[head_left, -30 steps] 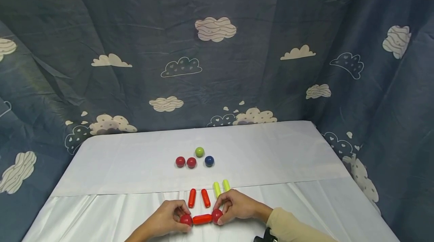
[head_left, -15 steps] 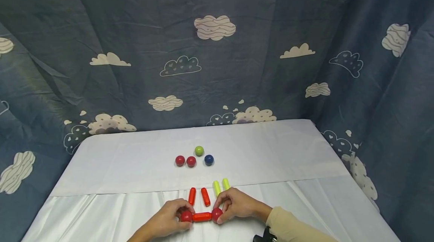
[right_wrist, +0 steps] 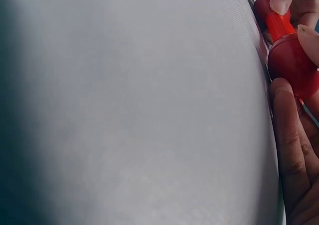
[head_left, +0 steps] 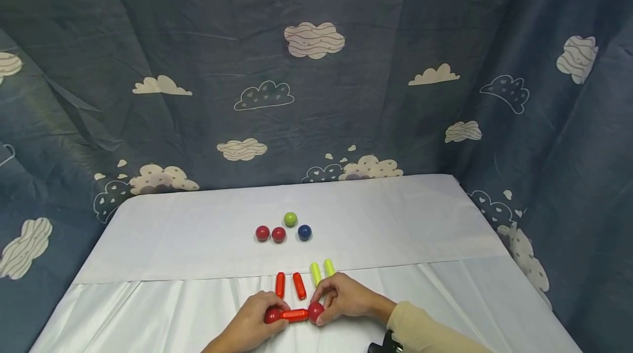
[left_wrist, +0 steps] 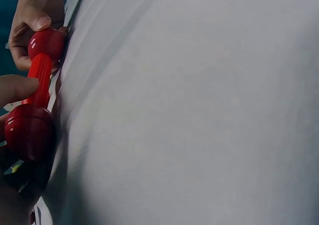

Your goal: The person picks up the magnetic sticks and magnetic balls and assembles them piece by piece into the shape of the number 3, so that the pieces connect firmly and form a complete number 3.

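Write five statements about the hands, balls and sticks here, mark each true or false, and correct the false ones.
1. The right hand grips a red ball. True.
2. The left hand holds nothing. False: it grips another red ball.
3. A red stick lies between the two gripped balls. True.
4. The green ball touches the right hand. False: it sits on the table, beyond both hands and apart from them.
5. Two yellow sticks are in view. True.
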`<state>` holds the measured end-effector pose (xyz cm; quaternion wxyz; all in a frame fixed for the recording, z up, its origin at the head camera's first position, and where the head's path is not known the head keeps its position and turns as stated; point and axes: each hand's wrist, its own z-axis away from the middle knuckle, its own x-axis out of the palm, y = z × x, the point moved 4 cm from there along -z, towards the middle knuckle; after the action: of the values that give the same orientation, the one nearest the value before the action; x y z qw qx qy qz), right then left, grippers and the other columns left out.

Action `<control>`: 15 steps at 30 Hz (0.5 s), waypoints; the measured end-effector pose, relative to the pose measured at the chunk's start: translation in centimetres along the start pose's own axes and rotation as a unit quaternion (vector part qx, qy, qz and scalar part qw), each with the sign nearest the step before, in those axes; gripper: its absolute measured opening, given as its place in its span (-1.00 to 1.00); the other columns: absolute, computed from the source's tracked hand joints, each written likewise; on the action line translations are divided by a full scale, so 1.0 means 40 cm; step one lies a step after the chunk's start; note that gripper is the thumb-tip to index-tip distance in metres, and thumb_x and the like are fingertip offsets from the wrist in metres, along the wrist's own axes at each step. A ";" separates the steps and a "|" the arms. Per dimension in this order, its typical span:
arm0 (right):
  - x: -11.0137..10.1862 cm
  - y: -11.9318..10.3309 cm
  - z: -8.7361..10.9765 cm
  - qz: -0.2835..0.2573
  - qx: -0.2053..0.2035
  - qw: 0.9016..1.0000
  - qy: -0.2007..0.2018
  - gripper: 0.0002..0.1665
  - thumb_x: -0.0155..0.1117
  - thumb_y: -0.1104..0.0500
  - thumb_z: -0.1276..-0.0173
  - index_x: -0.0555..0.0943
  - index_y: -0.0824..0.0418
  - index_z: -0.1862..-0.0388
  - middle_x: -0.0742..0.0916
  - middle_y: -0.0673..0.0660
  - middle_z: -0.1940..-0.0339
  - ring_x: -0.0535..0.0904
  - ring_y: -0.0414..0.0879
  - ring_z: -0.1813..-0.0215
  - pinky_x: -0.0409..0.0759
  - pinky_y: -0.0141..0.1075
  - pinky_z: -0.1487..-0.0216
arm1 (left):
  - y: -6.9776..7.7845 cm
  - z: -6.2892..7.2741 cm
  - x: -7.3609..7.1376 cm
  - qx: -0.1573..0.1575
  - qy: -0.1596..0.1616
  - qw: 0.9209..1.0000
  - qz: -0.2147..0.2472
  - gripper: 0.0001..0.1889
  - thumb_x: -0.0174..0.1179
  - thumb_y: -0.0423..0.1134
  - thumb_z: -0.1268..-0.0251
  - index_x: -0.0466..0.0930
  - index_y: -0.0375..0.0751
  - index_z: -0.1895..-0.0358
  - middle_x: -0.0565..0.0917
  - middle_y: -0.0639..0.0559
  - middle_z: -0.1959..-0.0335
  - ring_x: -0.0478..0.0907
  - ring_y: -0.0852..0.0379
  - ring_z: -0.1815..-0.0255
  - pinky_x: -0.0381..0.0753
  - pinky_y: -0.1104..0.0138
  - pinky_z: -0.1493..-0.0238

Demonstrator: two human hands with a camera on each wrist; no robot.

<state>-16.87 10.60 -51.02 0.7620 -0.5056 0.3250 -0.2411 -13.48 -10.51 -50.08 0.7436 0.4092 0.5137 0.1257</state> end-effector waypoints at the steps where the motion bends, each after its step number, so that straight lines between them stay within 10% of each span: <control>1: 0.000 0.000 0.000 0.000 -0.002 1.000 0.000 -0.70 0.53 0.38 0.04 0.68 0.19 0.29 0.69 0.06 0.58 0.48 -0.25 0.59 0.41 -0.47 0.53 | 0.001 0.000 0.003 -0.002 0.000 1.000 0.000 -0.81 0.36 -0.07 -0.12 0.66 0.05 0.20 0.58 0.20 0.19 0.38 0.26 0.22 0.37 0.35 0.19; 15: -0.021 -0.009 0.009 0.012 -0.028 0.999 0.010 -0.71 0.55 0.38 0.05 0.71 0.24 0.29 0.71 0.10 0.54 0.50 -0.25 0.58 0.41 -0.48 0.56 | -0.006 -0.006 0.011 -0.011 -0.009 1.000 0.010 -0.80 0.38 -0.05 -0.12 0.68 0.06 0.19 0.62 0.13 0.13 0.44 0.23 0.17 0.43 0.28 0.11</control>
<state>-17.18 11.27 -50.38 0.7473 -0.5202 0.3452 -0.2274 -13.56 -10.27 -50.58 0.7512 0.4071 0.5018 0.1348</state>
